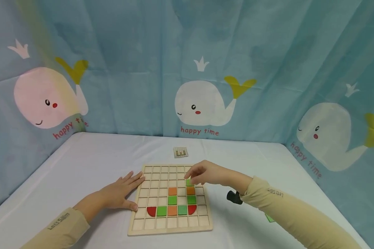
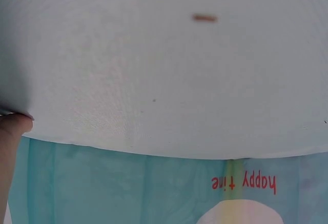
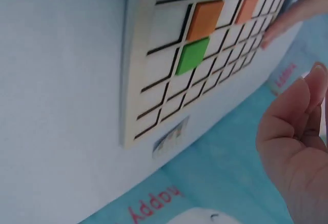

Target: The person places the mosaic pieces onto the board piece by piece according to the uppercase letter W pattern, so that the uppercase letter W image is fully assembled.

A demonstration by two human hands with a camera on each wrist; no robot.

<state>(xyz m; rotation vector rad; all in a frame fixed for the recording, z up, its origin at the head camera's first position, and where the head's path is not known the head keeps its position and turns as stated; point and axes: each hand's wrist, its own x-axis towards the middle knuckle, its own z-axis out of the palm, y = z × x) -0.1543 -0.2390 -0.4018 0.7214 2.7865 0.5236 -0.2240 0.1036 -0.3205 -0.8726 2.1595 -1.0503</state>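
Note:
A wooden grid board [image 1: 171, 231] lies on the white table, with coloured tiles in some of its squares. My left hand [image 1: 119, 193] lies with spread fingers at the board's left edge. Over the upper right squares hovers my right hand [image 1: 207, 173], thumb and fingers loosely bent, nothing visible between them. Just below its fingertips sits a green tile [image 1: 188, 182], above an orange tile [image 1: 190, 190] and another green one. A shorter stack, orange over green, stands to the left. The bottom row runs between two red rounded tiles, the left one [image 1: 151, 211] and the right one [image 1: 192, 209].
Behind the board lies a small gridded card [image 1: 180, 152] with a pattern on it. A black object [image 1: 234, 197] is right of the board, partly under my right forearm. A green piece [image 1: 269, 218] peeks out beside that sleeve. A blue whale-print curtain [image 1: 137, 103] surrounds the table.

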